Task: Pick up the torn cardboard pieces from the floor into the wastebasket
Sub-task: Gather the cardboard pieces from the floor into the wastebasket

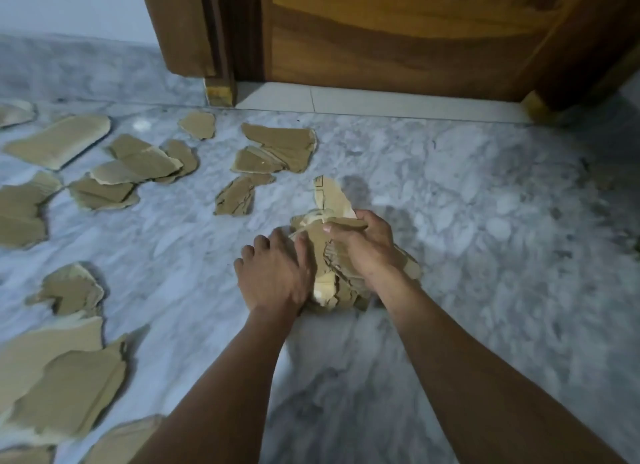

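Plenty of torn brown cardboard pieces [59, 140] litter the grey marble floor [485, 221] at left. Centre: left hand [273, 273] braces the gathered cardboard bundle [320, 252], grip unclear. Right hand [363, 249] fingers curl round it. No wastebasket visible, so it looks like early going.

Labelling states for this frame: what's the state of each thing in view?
Cardboard bundle, heaped on the floor, held between both hands.
Left hand, grip on the bundle's left side.
Right hand, grip curled over the bundle's top.
Loose cardboard pieces, scattered flat on the floor, untouched.
Door, appears shut.
Wastebasket, not in view.
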`<state>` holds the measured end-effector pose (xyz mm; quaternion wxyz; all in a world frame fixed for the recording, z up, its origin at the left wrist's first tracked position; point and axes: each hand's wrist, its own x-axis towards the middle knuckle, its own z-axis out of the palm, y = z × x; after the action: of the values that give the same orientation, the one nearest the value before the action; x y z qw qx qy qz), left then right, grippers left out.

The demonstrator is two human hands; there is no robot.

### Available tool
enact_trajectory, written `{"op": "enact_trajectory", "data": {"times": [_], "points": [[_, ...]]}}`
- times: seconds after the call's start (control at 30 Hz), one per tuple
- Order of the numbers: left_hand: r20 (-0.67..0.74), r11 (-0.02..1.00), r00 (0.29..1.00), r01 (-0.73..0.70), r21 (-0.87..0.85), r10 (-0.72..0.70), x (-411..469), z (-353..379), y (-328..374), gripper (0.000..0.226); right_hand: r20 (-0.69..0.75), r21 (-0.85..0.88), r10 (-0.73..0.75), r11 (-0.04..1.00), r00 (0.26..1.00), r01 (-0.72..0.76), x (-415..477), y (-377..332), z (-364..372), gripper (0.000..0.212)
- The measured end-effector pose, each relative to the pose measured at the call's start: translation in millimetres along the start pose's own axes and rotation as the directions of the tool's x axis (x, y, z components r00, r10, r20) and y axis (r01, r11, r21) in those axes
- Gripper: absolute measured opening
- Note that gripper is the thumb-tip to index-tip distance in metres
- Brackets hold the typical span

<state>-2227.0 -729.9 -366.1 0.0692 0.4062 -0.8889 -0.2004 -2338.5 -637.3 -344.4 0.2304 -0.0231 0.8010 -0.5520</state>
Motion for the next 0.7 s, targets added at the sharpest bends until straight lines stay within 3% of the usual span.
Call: {"op": "enact_trajectory", "data": {"times": [0.1,0.2,0.3,0.47,0.53,0.7], "points": [[0.209,0.962,0.978,0.061,-0.267,-0.004,0.5,-4.0,30.1,0.068,-0.125,0.183,0.036,0.983,0.992,-0.012,-14.1,0.1,-36.5,0.038],[0.361,0.817,0.924,0.110,-0.566,0.126,-3.3,-6.9,69.6,0.074,-0.262,0.291,0.062,0.957,0.963,0.018,-34.2,-2.0,-81.5,0.039],[0.323,0.700,0.922,0.087,-0.709,0.212,-20.1,-21.4,115.6,0.068,-0.371,0.344,0.068,0.936,0.926,0.069,-59.9,-11.5,-130.5,0.042],[0.164,0.668,0.899,-0.170,-0.724,0.406,-65.0,-47.4,196.2,0.049,-0.485,0.413,0.012,0.885,0.875,0.217,-94.0,-16.8,-212.1,0.048],[0.144,0.648,0.864,-0.241,-0.723,0.482,-92.1,-47.0,230.2,0.043,-0.535,0.381,-0.005,0.891,0.845,0.247,-111.9,-11.3,-256.3,0.049],[0.131,0.497,0.759,-0.277,-0.822,0.638,-187.1,-44.4,338.4,0.037,-0.675,0.224,-0.037,0.942,0.737,0.251,-186.2,-12.4,-391.8,0.027]]}}
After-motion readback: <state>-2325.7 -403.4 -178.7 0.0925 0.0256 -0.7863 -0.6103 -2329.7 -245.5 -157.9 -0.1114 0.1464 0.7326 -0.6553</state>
